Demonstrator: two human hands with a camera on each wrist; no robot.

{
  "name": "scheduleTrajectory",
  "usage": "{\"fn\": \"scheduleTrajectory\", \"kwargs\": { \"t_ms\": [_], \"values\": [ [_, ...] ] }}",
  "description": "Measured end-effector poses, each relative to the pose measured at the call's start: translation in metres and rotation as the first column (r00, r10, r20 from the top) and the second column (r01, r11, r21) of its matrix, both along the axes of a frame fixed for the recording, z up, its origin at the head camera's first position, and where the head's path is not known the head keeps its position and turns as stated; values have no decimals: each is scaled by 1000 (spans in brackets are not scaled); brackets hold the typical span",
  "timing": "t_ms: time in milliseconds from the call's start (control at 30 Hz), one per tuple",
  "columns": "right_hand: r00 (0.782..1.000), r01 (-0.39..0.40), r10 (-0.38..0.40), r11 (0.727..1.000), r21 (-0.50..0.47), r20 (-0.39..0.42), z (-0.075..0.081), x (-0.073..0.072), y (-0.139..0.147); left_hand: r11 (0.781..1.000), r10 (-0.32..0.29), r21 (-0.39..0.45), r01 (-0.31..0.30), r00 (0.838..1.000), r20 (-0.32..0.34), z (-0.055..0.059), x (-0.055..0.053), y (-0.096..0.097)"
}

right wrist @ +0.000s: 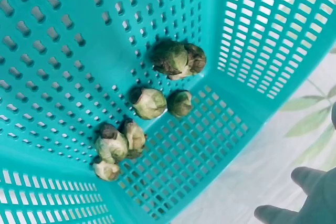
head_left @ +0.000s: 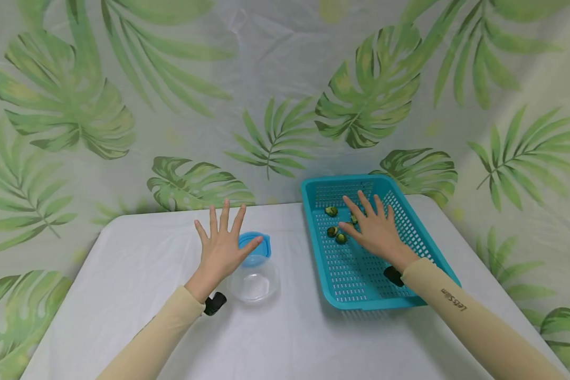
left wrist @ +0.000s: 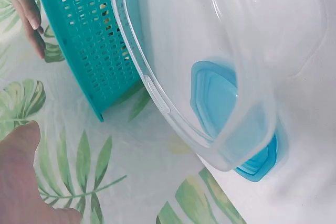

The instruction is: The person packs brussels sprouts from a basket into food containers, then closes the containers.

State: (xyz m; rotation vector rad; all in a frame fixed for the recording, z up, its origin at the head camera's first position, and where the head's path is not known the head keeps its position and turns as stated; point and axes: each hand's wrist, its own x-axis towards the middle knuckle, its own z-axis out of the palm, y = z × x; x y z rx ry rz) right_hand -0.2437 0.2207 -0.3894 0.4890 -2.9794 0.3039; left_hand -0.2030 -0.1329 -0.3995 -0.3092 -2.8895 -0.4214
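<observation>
Roughly, by part:
Sprouts (right wrist: 149, 102): loose cluster in the far half of the teal basket (head_left: 347, 287), near its back wall.
Right hand (head_left: 377, 229): fingers spread flat, hovering over them, holding nothing.
Left hand (head_left: 223, 250): fingers wide, above the clear bowl (head_left: 254, 285) and blue lid (head_left: 261, 245).
Room: bare tabletop (head_left: 138, 274) left and front (basket sits near the right edge).
Right wrist view: counts six sprouts; head view hides some.
</observation>
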Motion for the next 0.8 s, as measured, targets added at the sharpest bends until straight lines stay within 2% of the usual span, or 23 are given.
{"fn": "scheduleTrajectory", "kwargs": {
  "t_ms": [233, 467, 700, 800],
  "values": [
    [1000, -12, 12, 1000, 3, 9, -1, -1, 2, 1000, -2, -2, 2, 1000, -7, -1, 1, -2],
    [999, -28, 28, 1000, 2, 17, 3, -3, 5, 1000, -4, -19, 4, 1000, 6, 2, 4, -7],
    [996, -89, 89, 996, -9, -1, 3, -4, 5, 999, -44, 2, 44, 999, 3, 5, 16, -16],
    [992, -123, 123, 991, -50, -6, 1, -5, 6, 996, -79, 27, 79, 997, -10, 5, 23, -20]
  ]
}}
